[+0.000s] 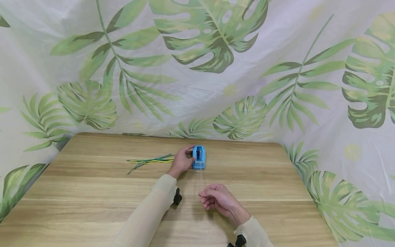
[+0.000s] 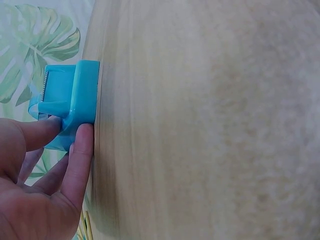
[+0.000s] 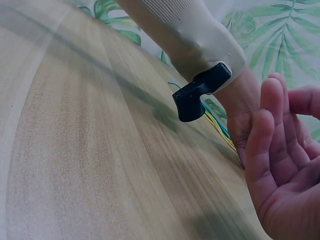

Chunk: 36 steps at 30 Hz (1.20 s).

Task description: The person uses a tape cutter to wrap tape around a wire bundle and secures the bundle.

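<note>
A light-blue tape dispenser (image 1: 202,161) stands near the table's far edge. My left hand (image 1: 182,161) grips it from its left side; the left wrist view shows the thumb and fingers against the dispenser's blue body (image 2: 86,95) and its toothed cutting edge. From the dispenser's near end a faint clear strip of tape (image 1: 201,177) stretches toward me. My right hand (image 1: 219,200) pinches the strip's end between thumb and index finger, above the table. In the right wrist view the right hand (image 3: 287,175) shows its curled fingers, and the tape cannot be made out there.
Thin green and yellow strands (image 1: 149,160) lie in a loose bundle left of my left hand. The wood-grain table (image 1: 271,192) reaches back to a leaf-patterned cloth (image 1: 203,92) hanging behind it. Black wrist mounts (image 1: 177,197) sit on both sleeves.
</note>
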Each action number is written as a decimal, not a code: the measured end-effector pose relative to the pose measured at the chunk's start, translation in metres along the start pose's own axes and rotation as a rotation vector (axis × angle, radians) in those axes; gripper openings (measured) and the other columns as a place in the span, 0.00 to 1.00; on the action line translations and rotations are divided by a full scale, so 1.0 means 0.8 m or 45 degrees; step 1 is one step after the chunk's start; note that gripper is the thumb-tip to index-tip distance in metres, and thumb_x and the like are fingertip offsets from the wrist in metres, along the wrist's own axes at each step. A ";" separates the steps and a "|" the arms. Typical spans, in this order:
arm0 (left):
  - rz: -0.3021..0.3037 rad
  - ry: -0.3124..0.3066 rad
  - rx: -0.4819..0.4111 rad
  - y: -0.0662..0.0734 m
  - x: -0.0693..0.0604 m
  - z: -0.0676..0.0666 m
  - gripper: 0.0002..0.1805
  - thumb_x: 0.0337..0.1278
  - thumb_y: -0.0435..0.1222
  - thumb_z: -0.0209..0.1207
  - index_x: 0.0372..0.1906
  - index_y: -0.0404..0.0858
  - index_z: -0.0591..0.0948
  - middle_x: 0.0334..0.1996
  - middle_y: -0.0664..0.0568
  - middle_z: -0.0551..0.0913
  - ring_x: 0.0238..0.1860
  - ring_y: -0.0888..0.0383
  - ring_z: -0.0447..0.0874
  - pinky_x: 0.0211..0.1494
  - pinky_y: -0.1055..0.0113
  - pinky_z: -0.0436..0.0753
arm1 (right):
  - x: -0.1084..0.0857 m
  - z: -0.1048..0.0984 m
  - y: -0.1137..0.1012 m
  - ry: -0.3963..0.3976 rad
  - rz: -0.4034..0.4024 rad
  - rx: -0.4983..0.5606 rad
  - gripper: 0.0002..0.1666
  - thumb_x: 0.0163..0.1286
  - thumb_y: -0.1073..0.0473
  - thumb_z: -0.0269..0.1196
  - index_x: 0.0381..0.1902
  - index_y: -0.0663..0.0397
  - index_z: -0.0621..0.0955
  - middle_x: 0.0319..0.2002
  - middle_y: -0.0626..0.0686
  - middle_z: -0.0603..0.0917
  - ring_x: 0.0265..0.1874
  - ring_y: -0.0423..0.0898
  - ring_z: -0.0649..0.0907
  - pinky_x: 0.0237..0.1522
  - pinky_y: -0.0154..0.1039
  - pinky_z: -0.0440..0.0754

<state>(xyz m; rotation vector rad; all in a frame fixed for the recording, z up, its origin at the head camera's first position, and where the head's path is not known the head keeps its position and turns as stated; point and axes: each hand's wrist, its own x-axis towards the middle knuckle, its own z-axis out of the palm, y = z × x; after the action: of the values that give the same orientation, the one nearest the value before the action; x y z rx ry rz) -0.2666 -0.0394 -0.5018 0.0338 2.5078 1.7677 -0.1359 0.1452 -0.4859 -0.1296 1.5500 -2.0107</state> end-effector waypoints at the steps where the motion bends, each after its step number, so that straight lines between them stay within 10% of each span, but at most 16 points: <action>1: -0.002 0.000 0.001 0.000 0.000 0.000 0.32 0.62 0.23 0.62 0.70 0.45 0.74 0.62 0.35 0.77 0.51 0.45 0.81 0.31 0.63 0.85 | 0.000 0.000 0.000 -0.004 0.000 0.000 0.06 0.67 0.67 0.62 0.31 0.54 0.85 0.21 0.47 0.85 0.18 0.36 0.82 0.24 0.30 0.81; 36: 0.067 0.030 0.093 0.002 0.000 0.005 0.32 0.61 0.23 0.63 0.71 0.40 0.73 0.58 0.34 0.80 0.48 0.47 0.82 0.28 0.65 0.84 | -0.018 -0.007 0.002 -0.089 -0.009 -0.001 0.04 0.69 0.65 0.63 0.34 0.55 0.85 0.24 0.48 0.86 0.20 0.37 0.83 0.24 0.30 0.82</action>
<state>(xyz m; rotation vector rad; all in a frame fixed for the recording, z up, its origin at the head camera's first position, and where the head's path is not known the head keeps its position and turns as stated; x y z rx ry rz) -0.2660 -0.0353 -0.5011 0.0841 2.6110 1.7037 -0.1258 0.1571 -0.4856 -0.2035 1.5088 -1.9901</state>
